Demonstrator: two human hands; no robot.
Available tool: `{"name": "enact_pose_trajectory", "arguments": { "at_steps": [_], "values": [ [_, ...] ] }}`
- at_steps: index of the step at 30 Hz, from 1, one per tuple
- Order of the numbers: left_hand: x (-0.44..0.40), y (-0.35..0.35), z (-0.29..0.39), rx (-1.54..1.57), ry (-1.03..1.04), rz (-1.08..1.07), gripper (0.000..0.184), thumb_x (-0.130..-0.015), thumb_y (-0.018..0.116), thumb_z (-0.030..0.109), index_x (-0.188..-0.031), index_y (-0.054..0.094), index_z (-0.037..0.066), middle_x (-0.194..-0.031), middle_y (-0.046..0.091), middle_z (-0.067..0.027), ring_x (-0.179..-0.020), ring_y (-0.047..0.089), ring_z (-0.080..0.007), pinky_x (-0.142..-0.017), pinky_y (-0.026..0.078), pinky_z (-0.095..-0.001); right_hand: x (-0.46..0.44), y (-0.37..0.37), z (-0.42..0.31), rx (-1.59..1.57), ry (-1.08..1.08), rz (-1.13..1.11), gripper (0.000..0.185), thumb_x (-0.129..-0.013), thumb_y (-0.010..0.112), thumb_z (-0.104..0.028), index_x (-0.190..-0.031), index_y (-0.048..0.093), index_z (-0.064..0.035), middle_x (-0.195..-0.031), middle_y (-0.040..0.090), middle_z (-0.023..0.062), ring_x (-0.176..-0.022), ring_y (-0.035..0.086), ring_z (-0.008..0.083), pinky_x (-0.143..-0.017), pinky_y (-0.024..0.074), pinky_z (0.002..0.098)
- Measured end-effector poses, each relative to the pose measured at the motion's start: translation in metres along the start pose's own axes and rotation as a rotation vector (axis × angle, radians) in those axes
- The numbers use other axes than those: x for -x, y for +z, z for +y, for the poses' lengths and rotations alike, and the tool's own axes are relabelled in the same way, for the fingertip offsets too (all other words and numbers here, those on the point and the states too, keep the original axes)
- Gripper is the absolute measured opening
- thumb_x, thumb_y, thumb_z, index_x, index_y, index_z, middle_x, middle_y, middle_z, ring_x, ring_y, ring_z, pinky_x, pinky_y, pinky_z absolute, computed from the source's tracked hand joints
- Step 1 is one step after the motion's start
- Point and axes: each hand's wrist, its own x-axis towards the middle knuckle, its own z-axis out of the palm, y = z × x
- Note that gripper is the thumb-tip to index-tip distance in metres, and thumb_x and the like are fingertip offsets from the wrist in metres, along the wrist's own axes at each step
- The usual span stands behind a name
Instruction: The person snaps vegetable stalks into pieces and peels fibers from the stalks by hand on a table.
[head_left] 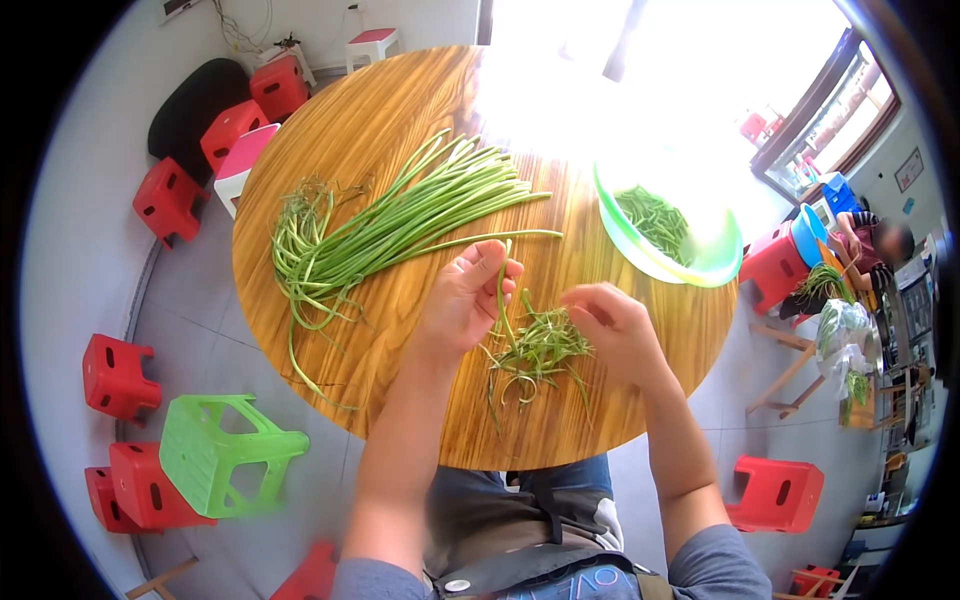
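My left hand point(468, 298) is closed on a garlic scape point(504, 300), which stands up between thumb and fingers above the table. To the right, my right hand point(615, 325) has its fingers bent and drawn together; whether anything is between them is hidden. Below and between both hands lies a tangled heap of thin green scape tips point(540, 352). A large bundle of long garlic scapes point(430, 215) spreads beyond my left hand, its curled, paler ends to the left. Short cut green pieces point(652, 222) sit in a pale green bowl point(640, 262) beyond my right hand.
The round wooden table point(330, 385) reaches up to my lap. Red stools point(120, 378) and a green stool point(225, 455) stand on the left floor, another red stool point(778, 494) on the right. At far right, a seated person point(862, 240) handles greens near a blue basin point(808, 236).
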Motion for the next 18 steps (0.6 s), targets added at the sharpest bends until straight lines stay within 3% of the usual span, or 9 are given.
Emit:
{"name": "enact_pose_trajectory", "arguments": {
  "at_steps": [2, 5, 7, 10, 12, 15, 18],
  "values": [
    [0.004, 0.009, 0.004, -0.096, -0.071, 0.009, 0.023, -0.083, 0.064, 0.020, -0.093, 0.050, 0.005, -0.076, 0.062, -0.0081, -0.061, 0.057, -0.0111, -0.055, 0.048, -0.0201, -0.012, 0.005, -0.003, -0.117, -0.066, 0.063, 0.022, -0.083, 0.062, -0.015, -0.104, 0.062, -0.0061, -0.082, 0.059, 0.0031, -0.068, 0.050, 0.0064, -0.064, 0.0423, 0.0209],
    [0.004, 0.015, 0.000, -0.255, -0.117, 0.005, 0.023, -0.083, 0.064, 0.020, -0.091, 0.048, 0.006, -0.076, 0.061, -0.0079, -0.060, 0.056, -0.0115, -0.054, 0.047, -0.0202, -0.030, 0.014, -0.011, -0.578, 0.266, -0.045, 0.018, -0.086, 0.060, -0.018, -0.097, 0.063, -0.0034, -0.078, 0.060, 0.0014, -0.063, 0.048, 0.0069, -0.060, 0.0405, 0.0200],
    [0.002, 0.013, -0.007, -0.329, -0.086, -0.056, 0.023, -0.083, 0.065, 0.020, -0.087, 0.047, 0.006, -0.074, 0.060, -0.0070, -0.060, 0.056, -0.0118, -0.053, 0.045, -0.0202, -0.037, 0.023, -0.007, -0.726, 0.228, -0.051, 0.018, -0.087, 0.059, -0.019, -0.093, 0.063, -0.0020, -0.078, 0.061, 0.0016, -0.061, 0.047, 0.0067, -0.058, 0.0394, 0.0196],
    [-0.003, 0.007, -0.010, -0.325, -0.052, 0.051, 0.024, -0.083, 0.065, 0.022, -0.088, 0.048, 0.006, -0.073, 0.060, -0.0058, -0.060, 0.056, -0.0121, -0.054, 0.045, -0.0209, -0.049, 0.036, 0.000, -0.987, 0.257, -0.030, 0.016, -0.086, 0.060, -0.018, -0.087, 0.062, -0.0016, -0.071, 0.058, 0.0005, -0.057, 0.045, 0.0054, -0.054, 0.0387, 0.0194],
    [-0.001, 0.012, -0.012, -0.293, -0.045, 0.086, 0.022, -0.087, 0.058, 0.021, -0.094, 0.053, 0.001, -0.076, 0.061, -0.0060, -0.062, 0.056, -0.0115, -0.057, 0.044, -0.0215, -0.052, 0.039, 0.005, -1.193, 0.304, -0.049, 0.015, -0.086, 0.061, -0.017, -0.085, 0.062, -0.0021, -0.069, 0.056, -0.0015, -0.056, 0.043, 0.0045, -0.053, 0.0384, 0.0185],
    [0.002, 0.016, -0.008, -0.396, -0.104, 0.128, 0.022, -0.089, 0.050, 0.014, -0.099, 0.058, -0.003, -0.078, 0.062, -0.0075, -0.068, 0.055, -0.0108, -0.060, 0.043, -0.0225, -0.057, 0.037, 0.023, -1.269, 0.375, 0.045, 0.014, -0.086, 0.061, -0.016, -0.084, 0.062, -0.0026, -0.066, 0.051, -0.0037, -0.056, 0.044, 0.0039, -0.053, 0.0388, 0.0180],
    [0.007, 0.024, -0.006, -0.565, -0.125, 0.094, 0.021, -0.087, 0.051, 0.012, -0.098, 0.060, -0.004, -0.076, 0.061, -0.0069, -0.070, 0.054, -0.0108, -0.062, 0.042, -0.0227, -0.056, 0.031, 0.035, -1.316, 0.369, 0.018, 0.016, -0.087, 0.057, -0.016, -0.087, 0.061, -0.0007, -0.065, 0.047, -0.0025, -0.061, 0.045, 0.0061, -0.056, 0.0393, 0.0205]
  ]
}}
